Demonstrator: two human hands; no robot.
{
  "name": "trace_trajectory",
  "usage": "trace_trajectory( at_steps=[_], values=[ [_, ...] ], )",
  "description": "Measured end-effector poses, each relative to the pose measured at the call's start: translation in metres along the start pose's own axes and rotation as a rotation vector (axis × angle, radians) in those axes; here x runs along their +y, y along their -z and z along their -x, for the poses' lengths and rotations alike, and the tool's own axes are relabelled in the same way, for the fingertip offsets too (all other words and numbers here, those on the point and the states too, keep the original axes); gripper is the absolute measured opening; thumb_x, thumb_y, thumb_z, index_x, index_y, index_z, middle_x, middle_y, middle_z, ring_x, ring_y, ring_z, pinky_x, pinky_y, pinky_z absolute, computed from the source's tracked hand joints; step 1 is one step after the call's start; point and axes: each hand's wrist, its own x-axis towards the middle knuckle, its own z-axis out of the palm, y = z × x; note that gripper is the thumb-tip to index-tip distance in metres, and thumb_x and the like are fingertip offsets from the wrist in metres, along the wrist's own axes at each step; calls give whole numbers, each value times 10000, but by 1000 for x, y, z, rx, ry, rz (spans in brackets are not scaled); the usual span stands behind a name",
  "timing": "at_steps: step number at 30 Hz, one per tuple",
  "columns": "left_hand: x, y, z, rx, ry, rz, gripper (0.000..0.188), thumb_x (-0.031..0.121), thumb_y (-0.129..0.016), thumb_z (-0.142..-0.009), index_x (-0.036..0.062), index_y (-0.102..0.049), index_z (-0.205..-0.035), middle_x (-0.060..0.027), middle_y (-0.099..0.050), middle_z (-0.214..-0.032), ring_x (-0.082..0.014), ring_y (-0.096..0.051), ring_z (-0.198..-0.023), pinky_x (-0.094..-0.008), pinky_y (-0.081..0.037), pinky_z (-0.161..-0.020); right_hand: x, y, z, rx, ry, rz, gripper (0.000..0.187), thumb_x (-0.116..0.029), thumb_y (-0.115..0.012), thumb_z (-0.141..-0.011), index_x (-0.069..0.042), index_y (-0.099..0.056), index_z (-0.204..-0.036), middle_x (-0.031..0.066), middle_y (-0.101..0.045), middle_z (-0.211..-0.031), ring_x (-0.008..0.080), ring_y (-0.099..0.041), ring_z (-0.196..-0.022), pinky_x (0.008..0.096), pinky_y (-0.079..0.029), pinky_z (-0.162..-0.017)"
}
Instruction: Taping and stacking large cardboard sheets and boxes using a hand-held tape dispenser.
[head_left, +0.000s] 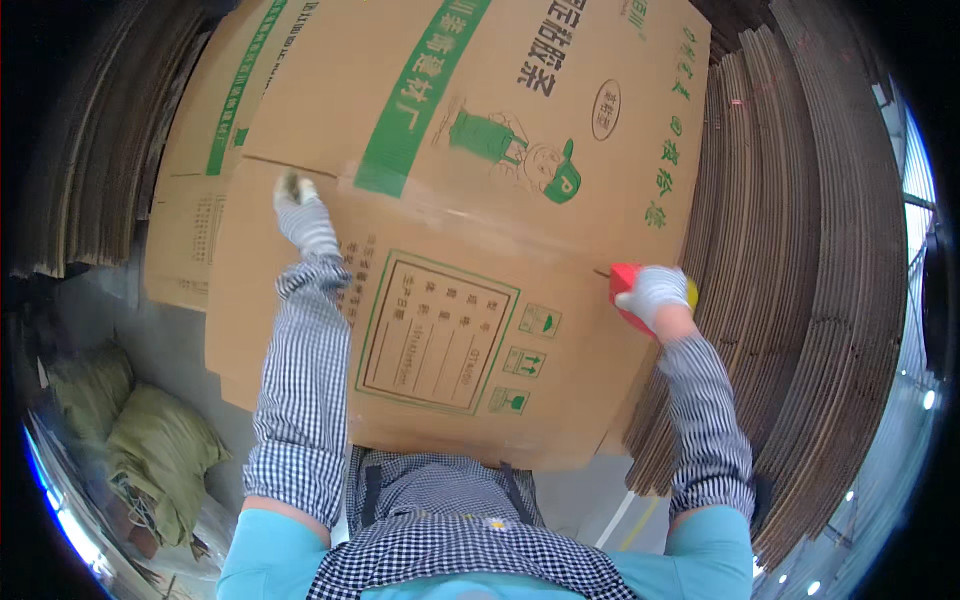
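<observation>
A large brown cardboard box [300, 330] with green and black print lies in front of me, its folded edge running across the middle. A shiny strip shows along part of that fold. My left hand [304, 218], in a whitish knit glove, touches the cardboard beside the slit at the left end of the fold. Its fingers look stretched out, though the tips are slightly blurred. At the fold's right end, my gloved right hand [658, 294] is closed around a red tape dispenser [625, 277] with a yellow round part showing at its right. The hand covers most of it.
More printed cardboard [180, 230] lies beneath and to the left of the box. Tall stacks of flat cardboard stand on the right [770, 230] and far left [100, 150]. Stuffed green woven sacks [165, 450] sit on the grey floor at lower left.
</observation>
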Motion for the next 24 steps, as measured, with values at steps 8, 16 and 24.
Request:
trace_trajectory(
  at_steps=[8, 16, 24],
  values=[
    [44, -58, 239, -1233, 806, 86, 661, 546, -453, -995, 0, -536, -1360, -130, -613, -1313, -250, -573, -1203, -412, -397, -1079, 18, -8, 116, -8, 264, -1817, 515, -332, -830, -732, 24, -677, -1072, 95, -696, -1046, 199, -623, -1062, 367, -497, -948],
    [125, -37, 283, -1192, 1036, 441, 508, 403, -544, -997, 13, -576, -1322, -104, -659, -1231, -164, -613, -1137, -315, -452, -1016, 2, -24, 137, 174, 489, -1254, 719, -546, -801, -646, 4, -684, -1094, 245, -669, -1119, 382, -527, -1265, 479, -396, -1064],
    [107, 13, 50, -321, 256, -71, 211, 215, -669, -868, 26, -741, -927, -48, -713, -818, -152, -600, -710, -312, -517, -704, -98, 111, 70, -145, 507, -1026, 791, -609, -755, -677, 53, -664, -1100, 257, -697, -1015, 359, -687, -990, 406, -542, -858]
  ],
)
